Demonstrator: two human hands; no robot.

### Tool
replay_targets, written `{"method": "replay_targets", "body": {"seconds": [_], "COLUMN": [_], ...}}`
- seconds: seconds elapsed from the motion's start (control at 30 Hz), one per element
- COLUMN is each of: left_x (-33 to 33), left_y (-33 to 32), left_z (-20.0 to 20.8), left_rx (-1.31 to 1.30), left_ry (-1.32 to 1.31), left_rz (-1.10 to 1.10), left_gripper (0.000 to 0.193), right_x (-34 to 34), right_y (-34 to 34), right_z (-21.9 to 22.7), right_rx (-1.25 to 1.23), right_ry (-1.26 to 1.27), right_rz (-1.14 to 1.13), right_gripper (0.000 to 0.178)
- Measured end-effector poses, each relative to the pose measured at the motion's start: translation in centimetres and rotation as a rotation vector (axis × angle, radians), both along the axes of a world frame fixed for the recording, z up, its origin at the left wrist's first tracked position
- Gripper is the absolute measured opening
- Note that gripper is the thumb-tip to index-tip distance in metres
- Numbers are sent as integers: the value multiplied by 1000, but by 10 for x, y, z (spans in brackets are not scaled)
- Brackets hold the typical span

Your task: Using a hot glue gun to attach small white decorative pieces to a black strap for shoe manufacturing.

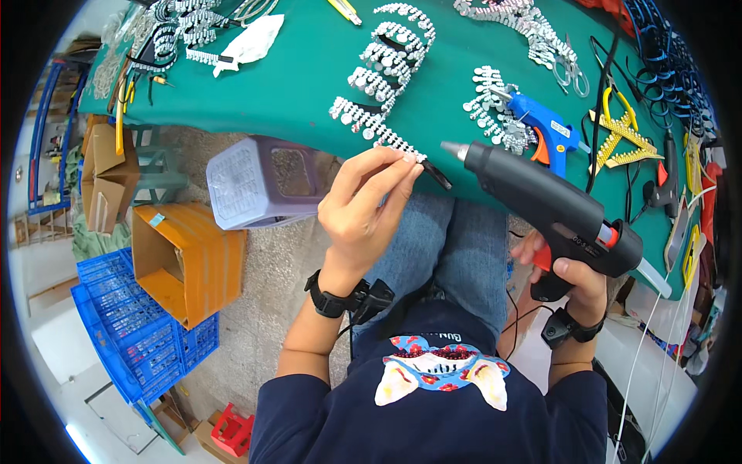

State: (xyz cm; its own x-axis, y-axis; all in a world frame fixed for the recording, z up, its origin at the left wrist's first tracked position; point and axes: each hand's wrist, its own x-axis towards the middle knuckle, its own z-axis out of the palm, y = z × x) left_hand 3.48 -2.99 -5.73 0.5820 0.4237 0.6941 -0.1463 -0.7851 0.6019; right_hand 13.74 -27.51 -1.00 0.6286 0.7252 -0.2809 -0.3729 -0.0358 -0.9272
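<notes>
My left hand (363, 213) pinches the near end of a silvery beaded trim (394, 81) at the table's front edge. The trim winds away over the green cloth in loose loops. A short black tip (438, 176) sticks out past my fingertips, to the right. In my right hand (581, 284) is a black glue gun (533, 189), gripped by its handle with fingers near the red trigger. Its metal nozzle points left, close to the black tip but apart from it. A white glue stick (654, 277) pokes out of the gun's back.
A blue glue gun (545, 127) lies beside another beaded piece (491, 100). Yellow-handled pliers (618, 108), yellow trim (622, 143) and dark-blue coils (668, 62) crowd the right. Below left stand a grey plastic stool (243, 185), a cardboard box (209, 267) and a blue crate (139, 317).
</notes>
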Motion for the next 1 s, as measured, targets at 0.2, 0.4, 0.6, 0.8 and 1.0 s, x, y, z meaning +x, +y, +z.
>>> {"method": "replay_targets", "body": {"seconds": [0.2, 0.4, 0.6, 0.8, 1.0], "left_x": [2, 0, -1, -1, -1], "left_y": [6, 6, 6, 6, 7], "left_z": [-4, -4, -4, -8, -10], "left_rx": [24, 38, 30, 14, 42], "left_ry": [-25, -27, -3, -39, -39], "left_rz": [-23, -20, -30, -30, -33], "left_gripper": [22, 23, 23, 25, 26], "right_x": [-2, -4, -4, -1, 0], "right_y": [7, 7, 7, 3, 3], "right_z": [9, 4, 5, 6, 15], "right_rx": [-139, -103, -109, -128, -116], "right_ry": [6, 22, 15, -9, 62], "right_rz": [14, -4, -14, 25, 47], "right_gripper": [48, 51, 52, 50, 42]}}
